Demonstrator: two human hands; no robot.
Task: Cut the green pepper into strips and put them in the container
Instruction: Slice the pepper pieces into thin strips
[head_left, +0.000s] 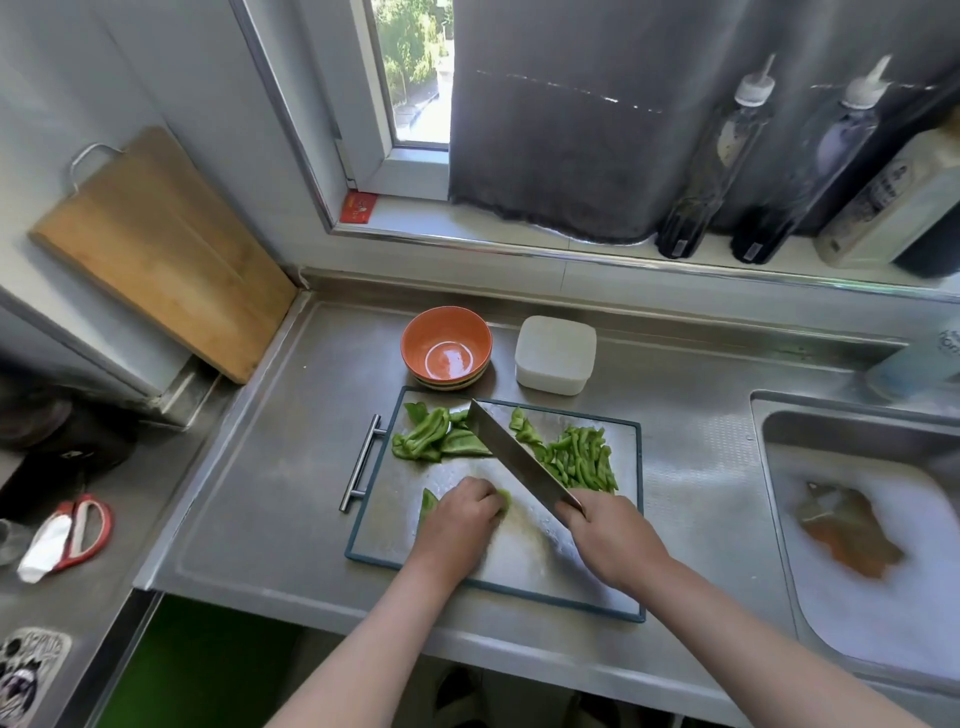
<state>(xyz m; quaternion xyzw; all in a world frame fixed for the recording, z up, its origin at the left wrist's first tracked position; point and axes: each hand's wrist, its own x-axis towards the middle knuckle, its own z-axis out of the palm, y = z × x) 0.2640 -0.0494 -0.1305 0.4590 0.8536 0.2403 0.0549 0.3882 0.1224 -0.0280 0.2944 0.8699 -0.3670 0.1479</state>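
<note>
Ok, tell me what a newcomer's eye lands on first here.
The big knife, gripped by the right hand, slants across the cutting board at centre, while the left hand holds down a green pepper piece near its front left. A pile of cut strips lies right of the blade; an orange bowl and white container stand behind the board.

Left hand (460, 512) curled over pepper piece (428, 506), right hand (608, 535) gripping knife (519, 457)
</note>
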